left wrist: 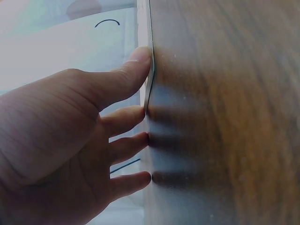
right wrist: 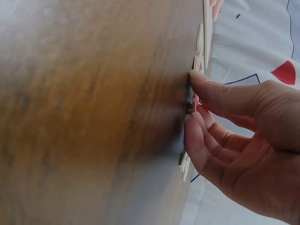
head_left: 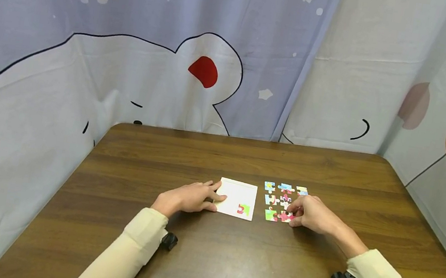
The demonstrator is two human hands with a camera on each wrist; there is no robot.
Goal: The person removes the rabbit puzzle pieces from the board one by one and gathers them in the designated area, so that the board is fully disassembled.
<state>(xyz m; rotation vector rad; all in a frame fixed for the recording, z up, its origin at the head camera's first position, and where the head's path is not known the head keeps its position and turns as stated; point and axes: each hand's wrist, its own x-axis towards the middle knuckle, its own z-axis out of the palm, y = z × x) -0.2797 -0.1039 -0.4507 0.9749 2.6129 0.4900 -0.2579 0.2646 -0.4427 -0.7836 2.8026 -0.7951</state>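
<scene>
A white square puzzle board lies on the table, with one green and red jigsaw piece in its lower right corner. My left hand rests at the board's left edge, its fingers stretched out and its thumb against the rim. To the right of the board lie several loose jigsaw pieces, among them a yellow and blue piece and a green piece. At the lower right of this group, my right hand pinches a jigsaw piece low over the tabletop; fingers hide most of it.
The brown wooden table has its far edge against a printed curtain. More curtain hangs along both sides. Small black devices are strapped at both wrists.
</scene>
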